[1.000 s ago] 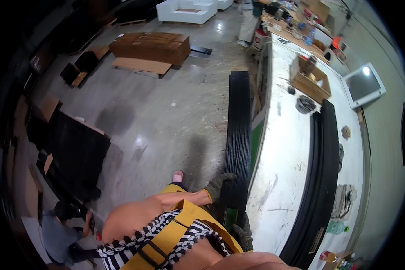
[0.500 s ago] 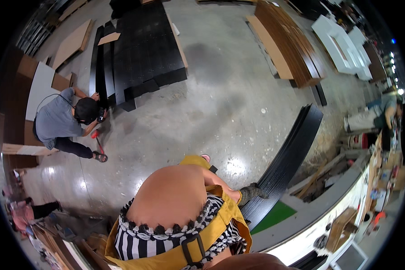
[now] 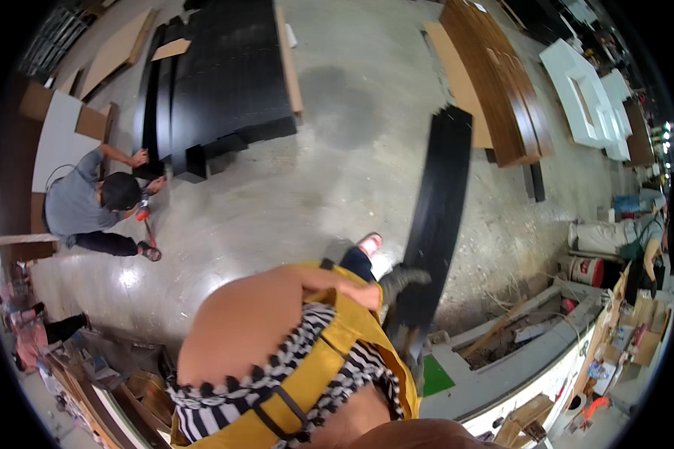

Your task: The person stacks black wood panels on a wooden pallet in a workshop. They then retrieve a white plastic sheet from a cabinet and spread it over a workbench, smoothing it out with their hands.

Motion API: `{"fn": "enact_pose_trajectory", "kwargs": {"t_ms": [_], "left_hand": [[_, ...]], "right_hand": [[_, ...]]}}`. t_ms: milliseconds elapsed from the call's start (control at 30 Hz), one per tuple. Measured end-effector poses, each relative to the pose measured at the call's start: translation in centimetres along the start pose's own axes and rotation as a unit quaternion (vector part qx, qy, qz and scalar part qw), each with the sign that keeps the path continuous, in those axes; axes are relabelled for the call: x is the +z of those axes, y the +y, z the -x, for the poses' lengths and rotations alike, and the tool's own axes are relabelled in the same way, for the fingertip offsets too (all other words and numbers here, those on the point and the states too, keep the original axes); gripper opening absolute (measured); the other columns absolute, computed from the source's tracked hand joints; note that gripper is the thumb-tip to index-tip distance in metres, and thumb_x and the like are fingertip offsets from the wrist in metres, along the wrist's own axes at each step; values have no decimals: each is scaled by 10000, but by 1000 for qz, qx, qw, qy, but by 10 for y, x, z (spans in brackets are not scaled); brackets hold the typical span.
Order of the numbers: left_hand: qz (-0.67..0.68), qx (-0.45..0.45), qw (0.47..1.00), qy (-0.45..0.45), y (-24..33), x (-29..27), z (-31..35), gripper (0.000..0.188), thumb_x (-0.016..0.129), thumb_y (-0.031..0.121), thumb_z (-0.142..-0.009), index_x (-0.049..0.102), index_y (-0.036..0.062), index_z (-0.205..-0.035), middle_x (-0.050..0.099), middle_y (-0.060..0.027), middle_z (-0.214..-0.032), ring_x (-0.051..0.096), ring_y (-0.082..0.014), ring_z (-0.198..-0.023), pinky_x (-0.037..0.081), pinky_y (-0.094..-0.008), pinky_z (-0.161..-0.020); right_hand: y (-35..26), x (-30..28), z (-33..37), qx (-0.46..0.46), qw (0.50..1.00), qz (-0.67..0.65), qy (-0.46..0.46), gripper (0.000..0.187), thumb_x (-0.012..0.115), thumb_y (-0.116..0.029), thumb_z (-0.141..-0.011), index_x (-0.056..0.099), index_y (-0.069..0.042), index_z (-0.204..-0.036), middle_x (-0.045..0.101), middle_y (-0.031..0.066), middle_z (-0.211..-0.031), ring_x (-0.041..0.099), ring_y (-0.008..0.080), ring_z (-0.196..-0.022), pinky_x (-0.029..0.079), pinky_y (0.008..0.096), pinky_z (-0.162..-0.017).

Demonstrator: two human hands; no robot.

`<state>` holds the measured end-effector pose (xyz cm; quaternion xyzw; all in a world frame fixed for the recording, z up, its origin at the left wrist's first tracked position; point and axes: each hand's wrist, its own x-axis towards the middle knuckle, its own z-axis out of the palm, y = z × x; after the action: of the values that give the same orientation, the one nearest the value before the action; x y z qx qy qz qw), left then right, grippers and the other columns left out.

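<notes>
Over the bare concrete floor (image 3: 307,209), left of the white bench (image 3: 530,392): black boards (image 3: 438,217), long and narrow, reaching out ahead of the wearer with the far end toward the brown stack (image 3: 494,86). Whether that end touches anything cannot be told; the near end is hidden by the yellow apron (image 3: 326,344).

Left hand (image 3: 404,279): gloved, grasping the boards at their left edge, fingers laid over the face. Right hand: not made out near the apron; grip cannot be told.

Progress (judgement): part-way. Done: boards in hand, clear of the bench top. Left: boards not yet set down; no final resting place evident.

Elsewhere: large black stack (image 3: 232,71) on the floor, well apart from the held boards; co-worker in grey shirt (image 3: 86,198) crouched at its near corner.
</notes>
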<state>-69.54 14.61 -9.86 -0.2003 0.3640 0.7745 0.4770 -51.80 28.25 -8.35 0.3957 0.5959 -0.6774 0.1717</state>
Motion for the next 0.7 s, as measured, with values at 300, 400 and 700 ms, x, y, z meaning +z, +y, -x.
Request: {"fn": "enact_pose_trajectory", "kwargs": {"t_ms": [300,400,700], "left_hand": [[105,97,988,54,152,43,-83,529,764,165,-726,505,0,-1157,640,-137,-1008,651,-242,-905,572,-383,-792],[123,137,980,68,184,42,-110,604,764,147,-726,432,1,-1209,618,-150,-1021,654,-264,-892,572,-375,-796],[190,260,942,89,338,-4,-200,446,735,53,-744,505,-19,-1120,664,-130,-954,669,-242,-858,565,-329,-775]], "right_hand": [[-166,-25,-93,15,994,-28,-107,665,699,-98,-766,428,-49,-1372,577,63,-1185,543,176,-1043,435,314,-903],[-212,-17,-122,43,994,-38,-91,725,703,-61,-747,390,-48,-1400,575,72,-1197,547,193,-1065,447,324,-904],[-363,52,-271,-11,980,114,-160,720,705,-55,-756,392,-53,-1403,573,52,-1179,549,161,-1024,458,298,-865]]}}
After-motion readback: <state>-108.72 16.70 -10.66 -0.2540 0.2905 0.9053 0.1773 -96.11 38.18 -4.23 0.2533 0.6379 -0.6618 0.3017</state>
